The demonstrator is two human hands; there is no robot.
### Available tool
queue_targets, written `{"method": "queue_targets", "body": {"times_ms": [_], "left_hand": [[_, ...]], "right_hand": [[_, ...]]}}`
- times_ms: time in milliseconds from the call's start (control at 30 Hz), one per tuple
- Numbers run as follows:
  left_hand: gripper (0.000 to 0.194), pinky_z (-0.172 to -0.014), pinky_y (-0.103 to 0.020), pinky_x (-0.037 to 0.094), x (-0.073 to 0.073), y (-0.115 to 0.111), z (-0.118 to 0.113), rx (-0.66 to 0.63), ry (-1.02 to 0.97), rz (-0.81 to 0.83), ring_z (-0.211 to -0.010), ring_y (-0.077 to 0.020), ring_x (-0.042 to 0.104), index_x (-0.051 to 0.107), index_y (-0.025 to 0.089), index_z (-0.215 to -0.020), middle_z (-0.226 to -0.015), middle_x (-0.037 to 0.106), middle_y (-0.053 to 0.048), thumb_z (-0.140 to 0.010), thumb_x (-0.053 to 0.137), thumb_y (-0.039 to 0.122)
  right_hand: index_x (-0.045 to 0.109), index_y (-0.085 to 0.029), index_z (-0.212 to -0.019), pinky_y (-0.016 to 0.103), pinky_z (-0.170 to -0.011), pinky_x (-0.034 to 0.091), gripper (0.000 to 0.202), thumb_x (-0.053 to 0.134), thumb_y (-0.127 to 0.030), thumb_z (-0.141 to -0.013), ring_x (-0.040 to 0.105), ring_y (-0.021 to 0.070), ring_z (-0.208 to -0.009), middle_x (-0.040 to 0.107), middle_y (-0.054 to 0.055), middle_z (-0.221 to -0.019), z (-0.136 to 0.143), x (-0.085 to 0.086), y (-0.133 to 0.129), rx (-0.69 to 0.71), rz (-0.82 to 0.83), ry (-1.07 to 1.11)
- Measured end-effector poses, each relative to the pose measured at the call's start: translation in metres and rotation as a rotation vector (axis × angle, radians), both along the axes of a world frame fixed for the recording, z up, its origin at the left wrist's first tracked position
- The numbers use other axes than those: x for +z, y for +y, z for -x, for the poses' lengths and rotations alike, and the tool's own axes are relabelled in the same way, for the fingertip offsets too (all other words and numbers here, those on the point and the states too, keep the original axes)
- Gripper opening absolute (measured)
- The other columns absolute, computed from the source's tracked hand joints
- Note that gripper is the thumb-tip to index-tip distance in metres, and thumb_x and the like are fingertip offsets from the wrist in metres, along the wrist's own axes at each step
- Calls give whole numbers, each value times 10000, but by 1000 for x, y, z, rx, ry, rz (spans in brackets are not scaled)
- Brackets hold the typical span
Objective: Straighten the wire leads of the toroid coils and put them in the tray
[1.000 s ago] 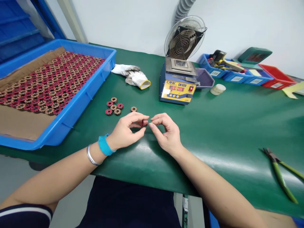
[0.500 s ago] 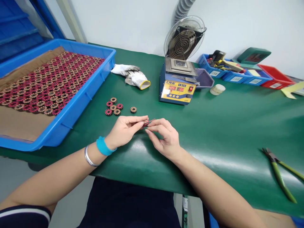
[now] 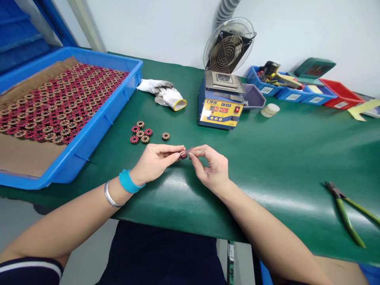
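Between thumb and fingers, my left hand (image 3: 158, 162) grips a small red-wound motor stator (image 3: 183, 154) just above the green mat. Thin wire leads (image 3: 190, 150) stick out from its right side. My right hand (image 3: 212, 166) pinches these leads with thumb and index finger, close beside the stator. Part of the stator is hidden by my left fingertips. Beyond my hands lie several loose stators (image 3: 140, 133), some red and some copper-coloured, and one copper-coloured stator (image 3: 165, 136) sits apart from them.
A blue tray (image 3: 97, 148) full of stators stands at left. White gloves (image 3: 170, 97) lie behind the loose stators. A solder pot (image 3: 219, 113) with a digital display stands at the back, near small bins (image 3: 292, 96). Green-handled cutters (image 3: 344, 213) lie at right.
My right thumb and index finger have closed on the wire leads, and that hand has shifted slightly right. My left hand keeps its hold on the stator. The solder pot's display digits differ.
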State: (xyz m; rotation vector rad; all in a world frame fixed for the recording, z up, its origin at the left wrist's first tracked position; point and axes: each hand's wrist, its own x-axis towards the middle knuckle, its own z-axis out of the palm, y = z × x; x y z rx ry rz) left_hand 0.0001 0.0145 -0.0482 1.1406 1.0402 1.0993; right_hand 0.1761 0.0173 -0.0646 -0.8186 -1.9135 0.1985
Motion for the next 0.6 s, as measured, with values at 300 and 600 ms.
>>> {"method": "queue_targets", "body": {"times_ms": [300, 600], "left_hand": [[235, -865, -292, 609, -1, -1, -2, -39, -54, 13, -845, -190, 746, 783, 177, -869, -882, 781, -51, -640, 794, 128], [260, -772, -214, 608, -2, -2, -6, -39, -59, -2, -772, -152, 740, 785, 176, -832, -823, 783, -38, -585, 819, 106]], "right_hand": [[550, -201, -775, 220, -636, 551, 136, 571, -123, -883, 672, 116, -671, 694, 23, -746, 0, -2, 2, 0, -6, 4], [520, -206, -729, 222, -557, 492, 172, 543, -151, -891, 605, 109, -584, 639, 7, -672, -2, -3, 4, -89, -44, -64]]}}
